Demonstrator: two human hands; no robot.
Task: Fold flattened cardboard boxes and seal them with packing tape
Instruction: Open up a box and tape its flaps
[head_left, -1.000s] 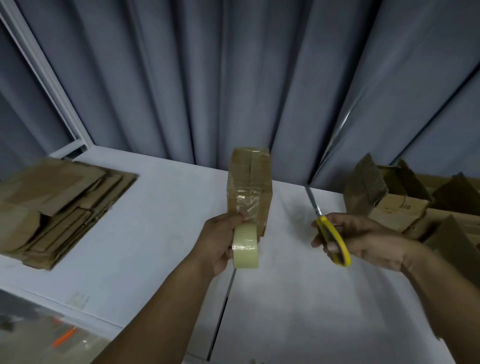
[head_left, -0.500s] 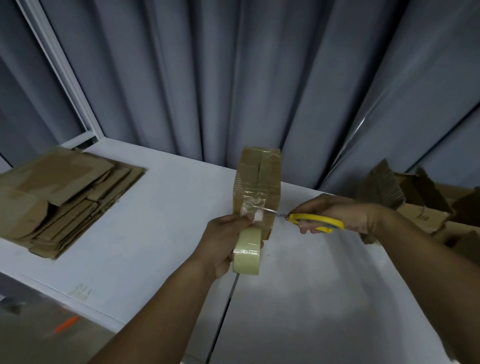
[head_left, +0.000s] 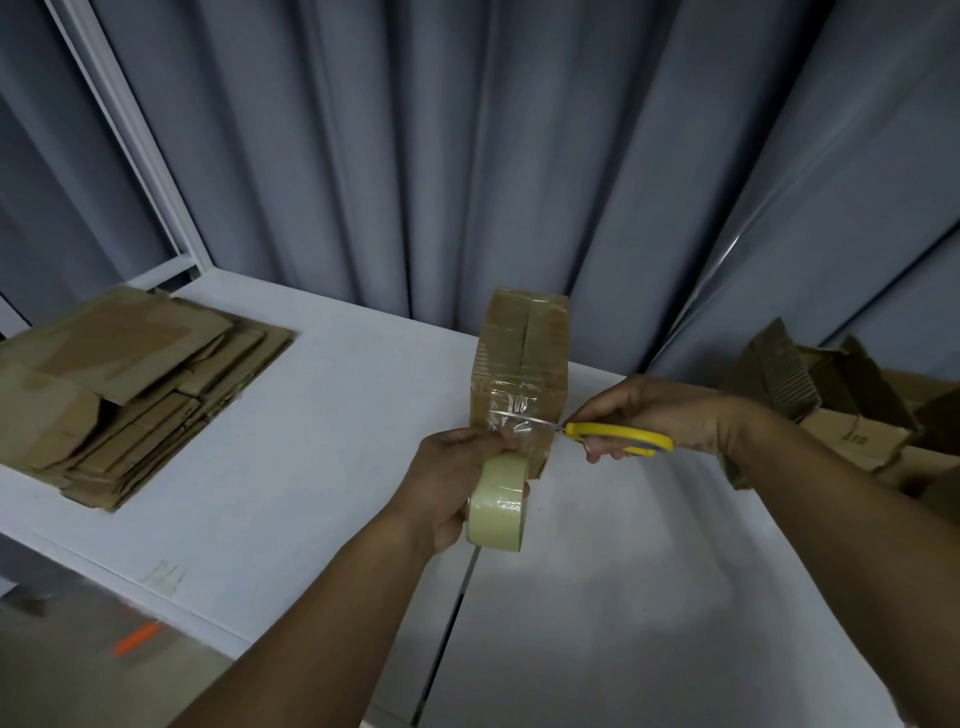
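White tabletop (head_left: 311, 467), grey curtains (head_left: 519, 156) hanging right behind the upright box (head_left: 519, 364). In front of the box, the left hand (head_left: 452, 478) has its grip curled round the tape roll (head_left: 498, 501); the right hand (head_left: 660, 410) has its grip closed on yellow scissors (head_left: 618, 436), blades at the box's taped face. Flattened cardboard (head_left: 130, 384) is stacked well left of the box, opened cartons (head_left: 841, 405) to its right.

head | looks forward-down, close over white table (head_left: 291, 467)
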